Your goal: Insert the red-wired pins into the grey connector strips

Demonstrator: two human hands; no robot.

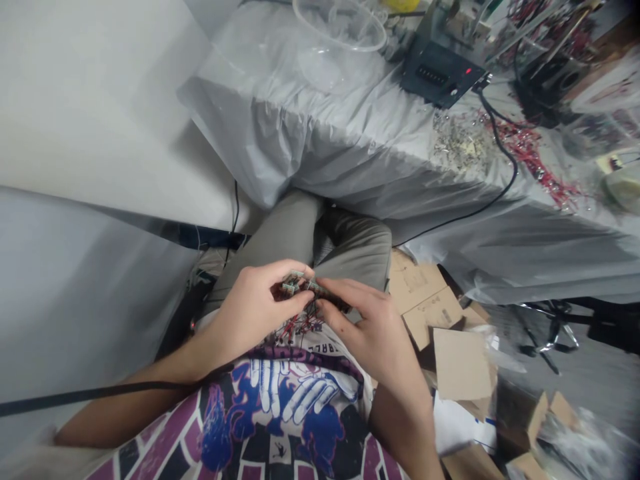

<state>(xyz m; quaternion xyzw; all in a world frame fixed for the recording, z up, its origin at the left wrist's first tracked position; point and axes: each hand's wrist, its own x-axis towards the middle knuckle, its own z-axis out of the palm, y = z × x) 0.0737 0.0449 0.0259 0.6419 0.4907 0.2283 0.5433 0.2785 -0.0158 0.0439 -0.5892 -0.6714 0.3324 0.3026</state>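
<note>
My left hand point(250, 310) and my right hand point(373, 327) meet above my lap, both gripping a small tangled bundle of wired electronic components point(300, 288). Its parts look like tiny green-grey connectors or boards, too small to identify. Red and dark wires point(300, 327) hang from the bundle over my printed T-shirt point(280, 413). My fingers hide part of the bundle.
A table draped in grey plastic sheeting point(320, 127) stands ahead, holding a clear plastic bowl point(340, 23), a black device with a red light point(443, 73), metal bits point(460, 143) and red wire scraps point(530, 160). Flattened cardboard point(460, 363) lies on the floor at right.
</note>
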